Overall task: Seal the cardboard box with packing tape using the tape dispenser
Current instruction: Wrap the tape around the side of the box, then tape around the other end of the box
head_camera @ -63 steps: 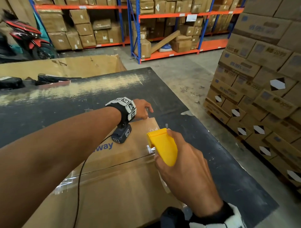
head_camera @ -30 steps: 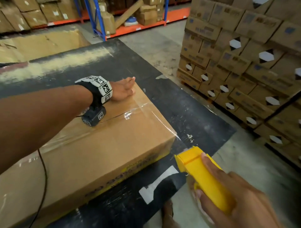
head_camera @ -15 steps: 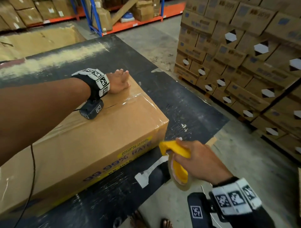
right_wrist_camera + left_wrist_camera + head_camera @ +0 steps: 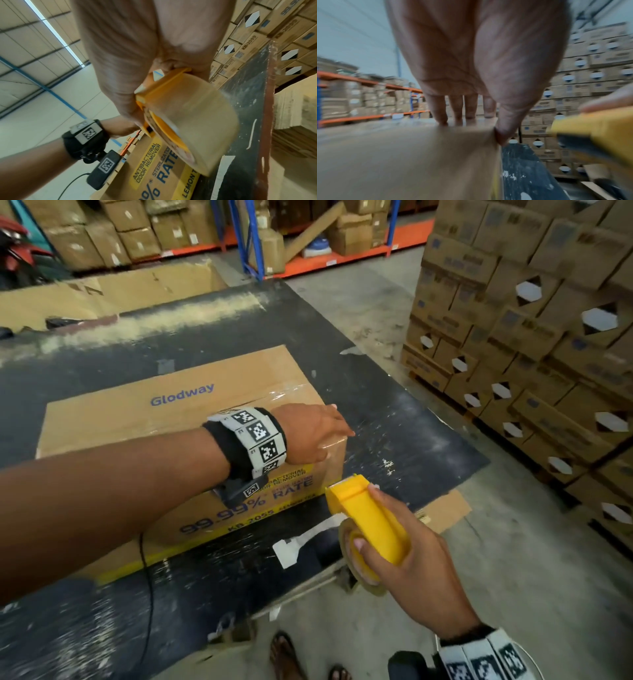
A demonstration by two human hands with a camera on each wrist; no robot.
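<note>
A closed cardboard box (image 4: 144,412) printed "Glodway" lies on the black table (image 4: 394,419), with clear tape shining along its top seam. My left hand (image 4: 313,431) lies on the box's near right top corner, fingers straight, thumb over the edge (image 4: 502,133). My right hand (image 4: 404,563) grips the yellow tape dispenser (image 4: 368,520) just off the box's right end, its front close to the box's near corner. The tape roll (image 4: 193,117) sits under the dispenser, in front of the box side (image 4: 154,169).
A tall stack of cartons (image 4: 534,337) stands on the floor at the right. Shelving with boxes (image 4: 171,231) runs along the back. An open flattened carton (image 4: 113,289) lies behind the table. A cable (image 4: 147,594) hangs from my left wrist. Sandalled feet (image 4: 291,659) show below the table edge.
My left hand slid from the far top corner to the near right corner of the box. The right hand lifted the dispenser back up toward the box's right end.
</note>
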